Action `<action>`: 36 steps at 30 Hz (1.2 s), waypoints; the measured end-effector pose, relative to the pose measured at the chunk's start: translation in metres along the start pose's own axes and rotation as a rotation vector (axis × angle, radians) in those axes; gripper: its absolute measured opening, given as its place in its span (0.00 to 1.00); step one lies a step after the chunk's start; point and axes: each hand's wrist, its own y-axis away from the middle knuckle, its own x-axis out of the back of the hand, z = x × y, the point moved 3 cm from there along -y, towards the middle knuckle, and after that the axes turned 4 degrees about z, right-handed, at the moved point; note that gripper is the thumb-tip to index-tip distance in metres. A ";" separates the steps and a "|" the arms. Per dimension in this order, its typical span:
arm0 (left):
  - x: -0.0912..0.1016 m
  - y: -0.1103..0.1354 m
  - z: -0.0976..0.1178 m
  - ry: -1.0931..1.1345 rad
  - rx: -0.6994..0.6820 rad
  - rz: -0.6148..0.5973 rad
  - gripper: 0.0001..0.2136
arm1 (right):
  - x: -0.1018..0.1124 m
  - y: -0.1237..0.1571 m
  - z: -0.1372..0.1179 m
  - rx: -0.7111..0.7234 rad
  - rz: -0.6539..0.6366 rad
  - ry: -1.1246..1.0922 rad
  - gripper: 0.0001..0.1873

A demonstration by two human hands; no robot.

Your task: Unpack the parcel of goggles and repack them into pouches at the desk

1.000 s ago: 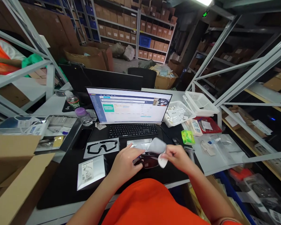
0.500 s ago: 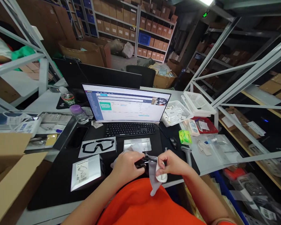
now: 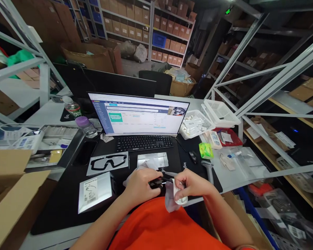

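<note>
My left hand (image 3: 141,185) is closed round a pair of dark sunglasses (image 3: 156,182), held low over the front edge of the black desk mat (image 3: 67,205). My right hand (image 3: 191,184) pinches a grey cleaning cloth (image 3: 170,198) together with a small white piece (image 3: 178,196) right beside the glasses. The cloth hangs down over my orange shirt. Behind my hands lie a silver foil pouch (image 3: 153,160) and crumpled white wrapping (image 3: 135,173).
A monitor (image 3: 139,114) and keyboard (image 3: 144,142) stand ahead. On the mat's left are a goggle-picture card (image 3: 108,163) and a white packet (image 3: 94,191). A mouse (image 3: 193,157), green pack (image 3: 205,151) and white baskets (image 3: 220,113) are on the right. A cardboard box (image 3: 7,194) is at left.
My hands drew the glasses and cloth back toward my body. The cloth, earlier spread above the lens, now hangs bunched below my right hand.
</note>
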 end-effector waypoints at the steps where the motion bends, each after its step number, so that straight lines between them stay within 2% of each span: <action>1: -0.002 -0.002 0.002 -0.021 -0.015 0.000 0.13 | -0.002 0.000 0.000 -0.003 0.039 0.004 0.27; 5: -0.018 -0.012 0.014 -0.191 -0.207 0.020 0.04 | -0.014 -0.011 -0.006 -0.015 0.326 0.187 0.22; 7: -0.022 -0.016 0.017 -0.228 -0.285 0.010 0.02 | -0.016 -0.015 -0.008 -0.014 0.418 0.278 0.19; 9: -0.020 -0.019 0.014 -0.209 -0.276 0.003 0.03 | -0.013 -0.015 -0.008 0.003 0.374 0.263 0.18; 13: -0.003 -0.020 0.000 -0.099 -0.107 -0.055 0.13 | -0.001 -0.002 -0.001 0.044 0.102 0.053 0.25; 16: 0.003 -0.019 -0.004 -0.060 -0.038 -0.103 0.15 | 0.002 0.002 0.000 0.031 0.097 -0.055 0.26; 19: -0.003 -0.021 0.003 -0.112 -0.115 -0.092 0.13 | -0.007 -0.006 -0.003 0.020 0.219 -0.022 0.24; 21: -0.011 -0.023 0.010 -0.181 -0.218 -0.090 0.08 | -0.015 -0.013 -0.006 0.021 0.321 0.090 0.22; 23: -0.017 -0.024 0.015 -0.254 -0.283 -0.060 0.08 | -0.019 -0.019 -0.007 0.027 0.441 0.166 0.20; 25: -0.016 -0.021 0.016 -0.345 -0.240 0.035 0.13 | -0.018 -0.020 -0.004 0.044 0.590 0.136 0.20; 28: -0.008 -0.008 0.014 -0.470 0.000 0.260 0.20 | -0.011 -0.015 0.004 0.068 0.815 -0.050 0.21; 29: -0.007 -0.002 0.016 -0.475 0.059 0.295 0.20 | -0.010 -0.013 0.007 0.071 0.855 -0.104 0.21; 31: -0.013 0.009 0.022 -0.449 0.094 0.274 0.21 | -0.012 -0.011 0.011 0.064 0.883 -0.180 0.21; 33: -0.027 0.016 0.030 -0.458 0.059 0.202 0.27 | -0.021 -0.011 0.011 0.058 0.880 -0.212 0.21; 35: -0.041 0.020 0.035 -0.526 0.030 0.219 0.32 | -0.034 -0.011 0.008 0.060 0.897 -0.177 0.21; 36: -0.046 0.021 0.037 -0.560 0.013 0.255 0.31 | -0.040 -0.010 0.007 0.065 0.911 -0.142 0.20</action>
